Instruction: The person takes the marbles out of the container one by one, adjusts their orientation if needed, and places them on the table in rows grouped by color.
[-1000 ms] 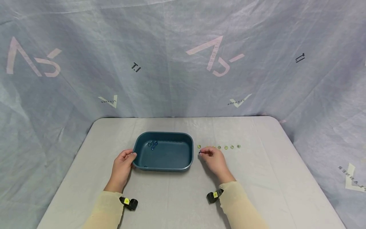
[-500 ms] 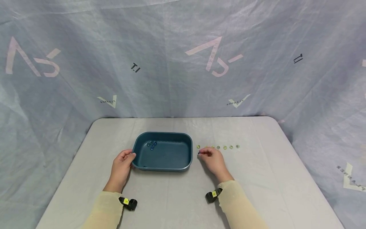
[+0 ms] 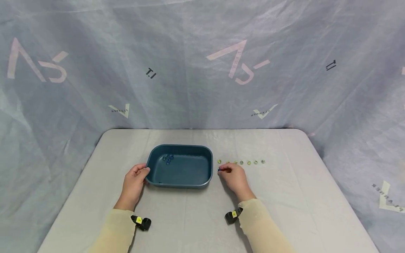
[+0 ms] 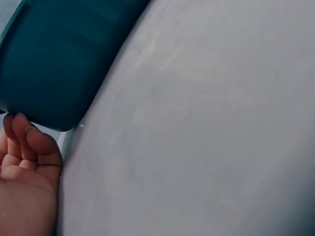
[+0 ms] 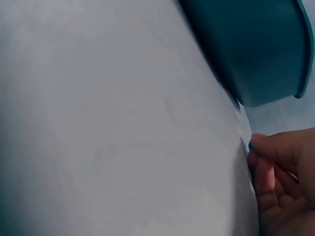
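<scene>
A dark teal rectangular tray stands on the table in the head view. At its left end my left hand grips the rim, the thumb over the edge and curled fingers against the outer wall. Just right of the tray, my right hand pinches a small blue glass bead between thumb and fingertips, low over the table. Only a sliver of that blue bead shows in the right wrist view. Several blue beads lie in the tray's far left part, with one more near its front left corner.
A row of several yellow-green and clear glass beads runs rightward across the table beyond my right hand. The pale cloth-covered table ends at a hanging grey curtain. Each wrist wears a small black camera.
My right hand has shifted very slightly left, toward the tray, still pinching the blue bead. The left hand and tray keep their places.
</scene>
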Available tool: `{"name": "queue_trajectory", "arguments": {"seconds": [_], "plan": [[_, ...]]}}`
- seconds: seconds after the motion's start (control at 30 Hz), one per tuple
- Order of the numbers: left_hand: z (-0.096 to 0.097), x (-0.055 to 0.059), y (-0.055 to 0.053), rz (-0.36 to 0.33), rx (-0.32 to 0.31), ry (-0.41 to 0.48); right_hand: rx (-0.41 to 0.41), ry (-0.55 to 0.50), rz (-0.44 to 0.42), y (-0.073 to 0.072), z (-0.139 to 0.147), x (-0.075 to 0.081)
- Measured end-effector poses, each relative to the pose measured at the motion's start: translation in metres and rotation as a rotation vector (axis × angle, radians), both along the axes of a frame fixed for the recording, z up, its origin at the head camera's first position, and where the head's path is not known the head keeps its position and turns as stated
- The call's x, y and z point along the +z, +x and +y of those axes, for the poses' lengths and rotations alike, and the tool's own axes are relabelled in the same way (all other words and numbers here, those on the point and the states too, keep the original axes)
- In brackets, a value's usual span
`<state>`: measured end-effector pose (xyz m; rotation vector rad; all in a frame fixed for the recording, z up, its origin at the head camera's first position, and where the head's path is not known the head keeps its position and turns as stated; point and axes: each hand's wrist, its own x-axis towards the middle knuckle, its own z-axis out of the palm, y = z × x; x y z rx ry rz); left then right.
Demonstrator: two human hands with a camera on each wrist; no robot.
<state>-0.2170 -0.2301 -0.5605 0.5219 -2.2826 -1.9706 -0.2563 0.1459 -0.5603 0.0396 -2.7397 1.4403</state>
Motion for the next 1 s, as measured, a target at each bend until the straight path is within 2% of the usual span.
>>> {"name": "queue_trajectory", "arguments": {"seconds": [0.47, 1.0], "plan": [[0.0002, -0.0013, -0.001, 0.015, 0.027, -0.029, 0.007, 0.047, 0.032, -0.0019, -0.0076, -0.001], [0.0012, 0.0002, -0.0028, -0.004, 0.013, -0.041, -0.013, 0.04, 0.014, -0.0005, -0.0062, 0.0005]]}}
